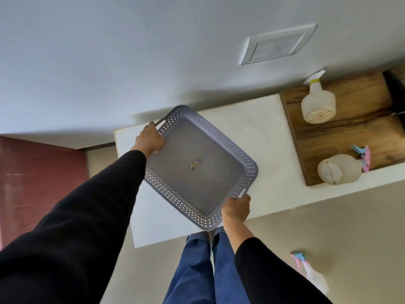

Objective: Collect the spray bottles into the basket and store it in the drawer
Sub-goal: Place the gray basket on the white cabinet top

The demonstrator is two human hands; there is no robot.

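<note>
I hold a grey-lilac perforated basket (197, 163) tilted above a white cabinet top (263, 132). My left hand (151, 139) grips its far-left handle, and my right hand (236, 208) grips the near-right handle. The basket is empty apart from a small scrap at its middle. On the wooden surface (355, 132) to the right stands a translucent spray bottle with a yellow collar (317, 104). A second spray bottle with a blue and pink trigger (339, 168) lies nearer me. A third spray bottle with a pink and blue trigger (311, 273) lies on the floor at lower right.
A white wall plate (276, 44) sits on the grey wall behind the cabinet. A dark red surface (32, 183) is at the left. A black object (394, 84) stands at the wooden surface's far right. My blue trouser legs (197, 270) are below the basket.
</note>
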